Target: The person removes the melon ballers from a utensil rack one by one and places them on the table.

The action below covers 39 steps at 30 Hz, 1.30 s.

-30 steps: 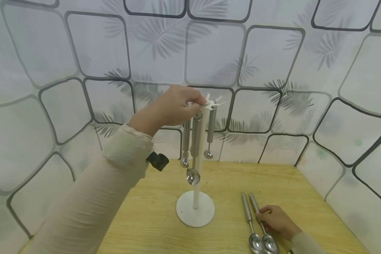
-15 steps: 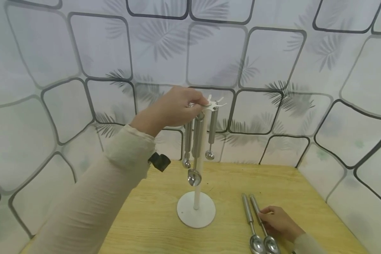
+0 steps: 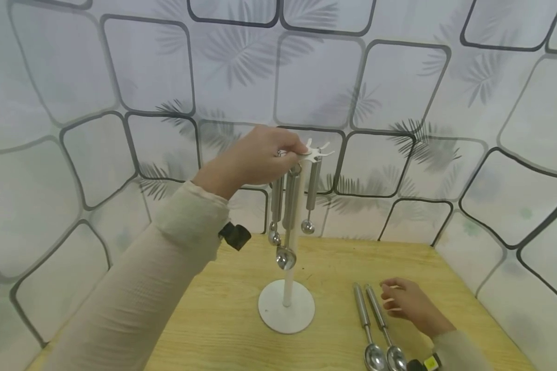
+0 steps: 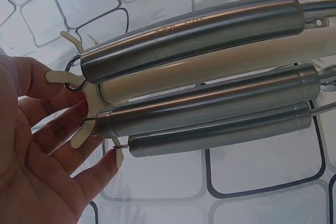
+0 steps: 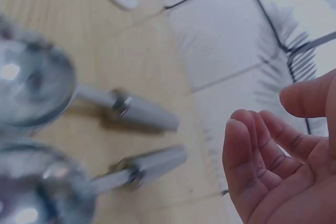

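Observation:
My left hand (image 3: 262, 157) pinches the hooked top (image 3: 316, 153) of a white utensil stand. Below it hang steel tools by rings: a round scoop (image 3: 285, 257) at the front and two smaller-bowled ones, left (image 3: 274, 236) and right (image 3: 308, 226). In the left wrist view, thumb and fingers sit around the white prongs, beside a thick steel handle (image 4: 194, 38). Two steel scoops (image 3: 363, 312) (image 3: 375, 309) lie side by side on the table, bowls toward me. My right hand (image 3: 410, 304) is beside their handles, apart from them, fingers loosely bent and holding nothing.
The stand's round white base (image 3: 286, 319) rests on the yellow wood-grain table (image 3: 213, 319), left of the scoops. Patterned cloth (image 3: 315, 77) encloses the table at the back and sides. A black wrist camera (image 3: 235, 236) sits at my left wrist.
My right hand has let go of the right-hand scoop's handle and moved up and slightly right. The scoops stay put, and my left hand keeps its place on the stand.

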Each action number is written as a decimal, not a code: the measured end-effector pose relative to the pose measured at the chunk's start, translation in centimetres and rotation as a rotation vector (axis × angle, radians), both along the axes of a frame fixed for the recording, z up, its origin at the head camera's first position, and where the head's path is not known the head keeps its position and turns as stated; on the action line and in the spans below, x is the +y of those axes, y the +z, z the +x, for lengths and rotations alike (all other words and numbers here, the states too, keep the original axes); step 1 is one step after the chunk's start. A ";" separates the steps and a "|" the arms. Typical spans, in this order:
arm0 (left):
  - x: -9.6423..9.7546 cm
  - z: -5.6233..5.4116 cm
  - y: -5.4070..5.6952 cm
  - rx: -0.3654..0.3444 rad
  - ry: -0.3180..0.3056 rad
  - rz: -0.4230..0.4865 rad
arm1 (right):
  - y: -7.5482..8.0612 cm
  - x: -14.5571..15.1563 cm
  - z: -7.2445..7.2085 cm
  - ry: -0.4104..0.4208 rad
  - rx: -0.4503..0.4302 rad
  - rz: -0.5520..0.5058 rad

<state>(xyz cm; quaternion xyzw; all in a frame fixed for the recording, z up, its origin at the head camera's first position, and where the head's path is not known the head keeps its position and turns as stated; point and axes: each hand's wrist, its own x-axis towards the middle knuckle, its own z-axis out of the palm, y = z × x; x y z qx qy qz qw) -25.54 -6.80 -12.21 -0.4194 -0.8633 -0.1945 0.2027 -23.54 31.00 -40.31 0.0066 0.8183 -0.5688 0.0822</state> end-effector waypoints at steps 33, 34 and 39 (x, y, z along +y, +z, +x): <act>1.2 1.0 0.7 0.029 0.089 -0.070 | 13.5 -15.2 -0.5 0.304 0.356 -0.366; 1.2 1.1 0.7 0.037 0.090 -0.074 | 13.8 -15.5 -0.5 0.309 0.358 -0.370; 1.5 1.4 0.9 0.055 0.098 -0.100 | 14.6 -16.7 -0.7 0.352 0.387 -0.404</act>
